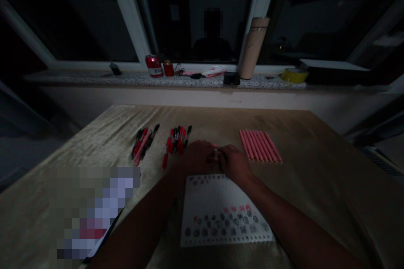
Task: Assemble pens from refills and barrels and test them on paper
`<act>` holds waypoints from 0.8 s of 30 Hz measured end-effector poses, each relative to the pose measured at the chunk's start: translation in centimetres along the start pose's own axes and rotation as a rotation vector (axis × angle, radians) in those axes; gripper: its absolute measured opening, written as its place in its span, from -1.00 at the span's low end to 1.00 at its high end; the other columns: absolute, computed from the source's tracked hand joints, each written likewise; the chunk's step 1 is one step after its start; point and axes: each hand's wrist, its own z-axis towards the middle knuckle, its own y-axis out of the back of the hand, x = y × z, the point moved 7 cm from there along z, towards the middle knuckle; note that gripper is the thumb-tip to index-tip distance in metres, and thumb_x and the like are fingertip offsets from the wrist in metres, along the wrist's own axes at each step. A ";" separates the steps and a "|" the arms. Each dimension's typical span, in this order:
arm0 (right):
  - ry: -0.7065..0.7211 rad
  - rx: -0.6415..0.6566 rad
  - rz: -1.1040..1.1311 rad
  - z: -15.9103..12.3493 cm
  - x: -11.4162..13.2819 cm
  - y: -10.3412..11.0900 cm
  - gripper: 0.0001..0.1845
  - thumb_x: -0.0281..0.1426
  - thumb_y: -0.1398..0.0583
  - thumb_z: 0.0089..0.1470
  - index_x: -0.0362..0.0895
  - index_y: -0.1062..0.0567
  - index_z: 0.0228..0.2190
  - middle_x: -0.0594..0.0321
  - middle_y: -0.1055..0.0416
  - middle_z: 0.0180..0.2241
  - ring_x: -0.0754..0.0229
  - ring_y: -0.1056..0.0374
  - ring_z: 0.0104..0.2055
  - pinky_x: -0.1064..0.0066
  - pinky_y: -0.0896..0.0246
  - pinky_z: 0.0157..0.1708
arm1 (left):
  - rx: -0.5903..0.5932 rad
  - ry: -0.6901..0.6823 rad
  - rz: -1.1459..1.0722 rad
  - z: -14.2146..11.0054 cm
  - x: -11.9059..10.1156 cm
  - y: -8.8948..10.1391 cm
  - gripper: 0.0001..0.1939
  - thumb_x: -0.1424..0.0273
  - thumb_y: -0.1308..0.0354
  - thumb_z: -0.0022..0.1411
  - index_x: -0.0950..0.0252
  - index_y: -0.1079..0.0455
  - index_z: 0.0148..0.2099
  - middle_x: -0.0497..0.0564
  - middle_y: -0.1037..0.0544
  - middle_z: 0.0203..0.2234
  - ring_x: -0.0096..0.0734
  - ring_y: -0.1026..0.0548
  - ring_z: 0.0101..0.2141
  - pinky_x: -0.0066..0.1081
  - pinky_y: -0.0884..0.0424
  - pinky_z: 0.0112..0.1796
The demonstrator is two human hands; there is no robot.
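Note:
My left hand (199, 156) and my right hand (235, 162) meet just beyond the top edge of a notebook page (208, 201), both with curled fingers. Between them shows a small pen-like red and clear piece (216, 151), mostly hidden by the fingers. The lined page bears dark round scribbles and some red marks. Left of my left hand lies a pile of red and black pens (178, 138), one red pen (165, 160) apart from it. Farther left is another group of pens (143, 143). On the right, several pink pencils (260, 146) lie side by side in a row.
A blurred-out phone-like slab (104, 201) lies at the left front of the cloth-covered table (315, 201). Along the windowsill (132, 79) stand a red can (154, 66), a small red jar (168, 68), a tall cylinder (254, 48) and yellow tape (294, 75).

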 end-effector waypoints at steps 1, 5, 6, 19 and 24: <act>0.002 -0.004 0.002 0.0 0.0 0.0 -0.70 -0.44 -0.02 0.12 -0.10 -0.48 -0.17 0.14 -0.43 -0.24 0.15 -0.33 -0.17 0.41 -0.13 -0.21 | -0.008 0.001 -0.001 0.0 0.0 0.1 -0.72 0.31 -0.12 0.08 0.24 -0.43 -0.13 0.08 -0.48 -0.10 -0.20 -0.43 -0.13 -0.26 -0.26 -0.10; 0.022 -0.007 0.008 0.0 0.1 0.0 -0.69 -0.44 -0.02 0.11 -0.10 -0.47 -0.16 0.14 -0.42 -0.24 0.14 -0.33 -0.18 0.40 -0.14 -0.24 | -0.070 0.092 -0.002 0.1 0.6 0.8 -0.65 0.25 -0.09 0.13 0.25 -0.39 -0.04 0.07 -0.50 -0.27 -0.24 -0.44 -0.22 -0.29 -0.30 -0.17; 0.034 -0.004 0.015 0.0 0.2 0.0 -0.69 -0.44 -0.02 0.11 -0.10 -0.47 -0.15 0.14 -0.42 -0.23 0.14 -0.33 -0.19 0.40 -0.14 -0.24 | -0.077 0.109 0.006 0.1 0.7 0.9 -0.67 0.24 -0.08 0.15 0.25 -0.40 -0.06 0.07 -0.49 -0.29 -0.25 -0.43 -0.23 -0.30 -0.30 -0.19; -0.007 0.003 -0.019 0.0 0.1 -0.1 -0.67 -0.46 -0.02 0.10 -0.12 -0.47 -0.13 0.13 -0.43 -0.22 0.13 -0.34 -0.16 0.40 -0.15 -0.20 | -0.064 0.091 0.116 -0.3 2.1 1.0 -0.83 0.38 -0.01 0.18 0.32 -0.38 -0.24 0.04 -0.41 -0.39 -0.34 -0.39 -0.33 -0.37 -0.29 -0.30; -0.010 0.010 -0.002 0.0 0.2 0.0 -0.66 -0.45 -0.02 0.10 -0.10 -0.47 -0.12 0.14 -0.43 -0.21 0.14 -0.34 -0.15 0.40 -0.15 -0.18 | -0.039 0.120 0.101 -0.6 2.7 0.7 -0.87 0.40 -0.02 0.13 0.31 -0.35 -0.29 0.02 -0.41 -0.39 -0.36 -0.39 -0.35 -0.40 -0.28 -0.34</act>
